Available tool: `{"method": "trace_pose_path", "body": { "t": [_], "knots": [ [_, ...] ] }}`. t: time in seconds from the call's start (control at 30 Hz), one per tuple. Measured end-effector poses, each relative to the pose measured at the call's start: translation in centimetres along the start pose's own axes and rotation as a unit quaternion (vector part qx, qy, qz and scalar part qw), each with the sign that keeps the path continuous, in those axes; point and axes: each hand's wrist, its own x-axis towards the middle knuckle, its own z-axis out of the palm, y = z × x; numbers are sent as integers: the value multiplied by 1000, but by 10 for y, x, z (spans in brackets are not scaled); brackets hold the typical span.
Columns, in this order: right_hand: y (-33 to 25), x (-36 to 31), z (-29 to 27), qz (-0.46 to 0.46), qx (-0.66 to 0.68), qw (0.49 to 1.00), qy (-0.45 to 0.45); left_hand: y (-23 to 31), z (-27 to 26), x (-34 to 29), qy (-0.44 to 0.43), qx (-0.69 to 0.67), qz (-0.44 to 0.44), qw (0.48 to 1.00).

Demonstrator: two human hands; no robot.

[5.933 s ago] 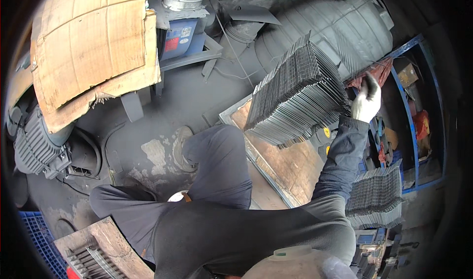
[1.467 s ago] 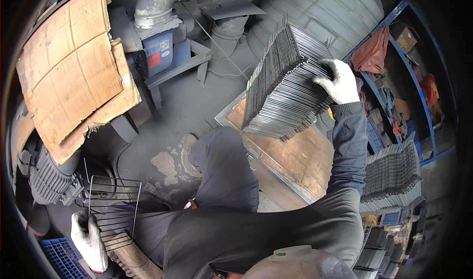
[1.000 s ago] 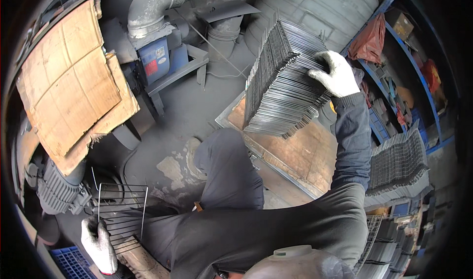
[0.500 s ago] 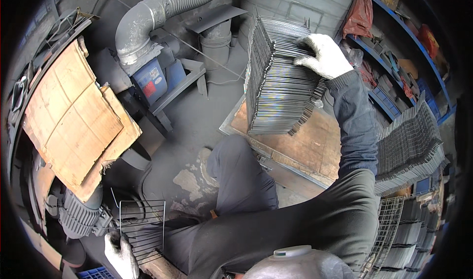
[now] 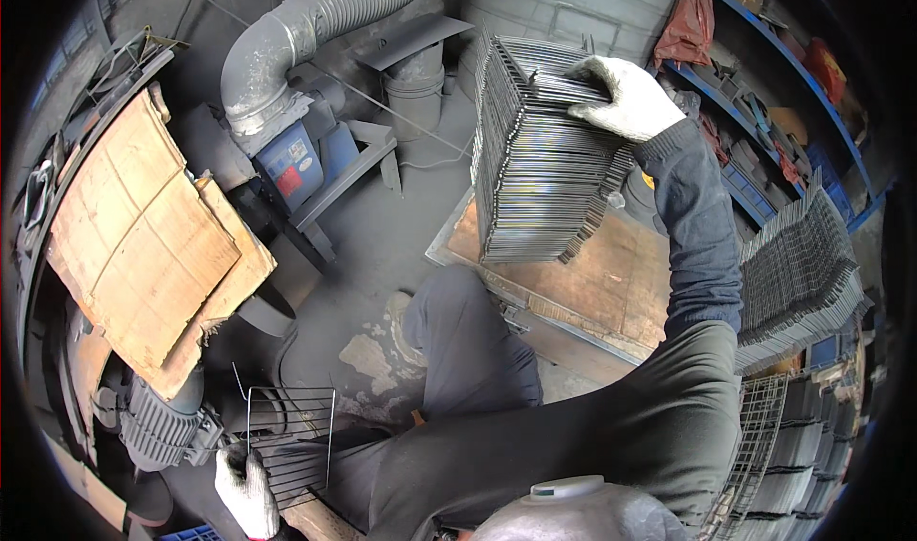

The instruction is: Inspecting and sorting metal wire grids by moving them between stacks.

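Observation:
My left hand (image 5: 246, 491), in a white knit glove, is closed on the side of a small dark wire rack (image 5: 291, 436) at the lower left, above my lap. The rack is tilted, with a bent wire sticking out at its upper left corner. My right arm reaches out to a tall pile of similar wire racks (image 5: 549, 178) on a wood-topped stand (image 5: 602, 283). Over the upper part of the pile, my gloved right hand (image 5: 630, 100) has its thumb and fingers spread apart. Whether the fingertips touch the racks is hard to tell.
On the left, cardboard sheets (image 5: 143, 245) lean above a motor (image 5: 158, 431). A grey duct (image 5: 258, 73) joins a blue machine (image 5: 291, 164) beyond. At right are another rack pile (image 5: 802, 274) and a blue shelf (image 5: 793, 83). A bucket (image 5: 415, 102) stands at the back.
My left hand and its wire rack have shifted slightly right. My right hand has risen a little at the pile, its thumb and fingers wider apart.

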Motion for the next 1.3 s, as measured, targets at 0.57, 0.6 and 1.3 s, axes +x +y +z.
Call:
{"method": "trace_pose_path", "body": {
  "t": [0.57,0.6,1.3],
  "knots": [
    [1,22,26,-101,-302,944,90,-4,4,-5,-4,-17,-23,1000],
    [0,20,28,-100,-296,944,106,-4,4,-6,-2,-17,-25,1000],
    [-5,20,18,-91,-189,977,39,-16,13,5,-15,-8,-59,998]
  ]
}}
